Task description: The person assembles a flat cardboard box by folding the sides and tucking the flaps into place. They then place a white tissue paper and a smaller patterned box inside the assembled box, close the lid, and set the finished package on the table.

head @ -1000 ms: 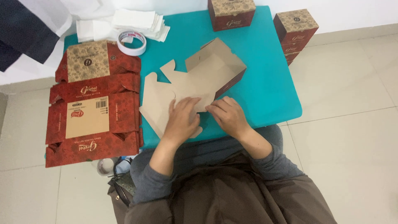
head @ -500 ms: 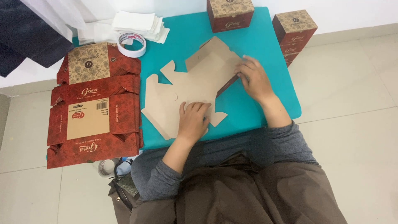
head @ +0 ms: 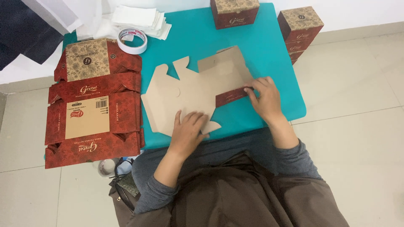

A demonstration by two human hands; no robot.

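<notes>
A flat die-cut cardboard box blank (head: 185, 92), brown side up, lies on the teal table (head: 269, 59). My left hand (head: 188, 131) presses palm down on its near flap, fingers spread. My right hand (head: 264, 98) grips the blank's right edge, where a red printed flap (head: 230, 96) is folded up and over. The far panel of the blank stands slightly raised.
A stack of flat red box blanks (head: 92, 113) overhangs the table's left side. A tape roll (head: 132, 40) and white folded sheets (head: 141, 19) sit at the back left. One assembled red box (head: 235, 11) stands at the back, more are stacked on the floor (head: 299, 29) to the right.
My right hand has slid from the far right of the blank down to its right edge and folded the red flap. The raised panel has flattened. My left hand stays pressing.
</notes>
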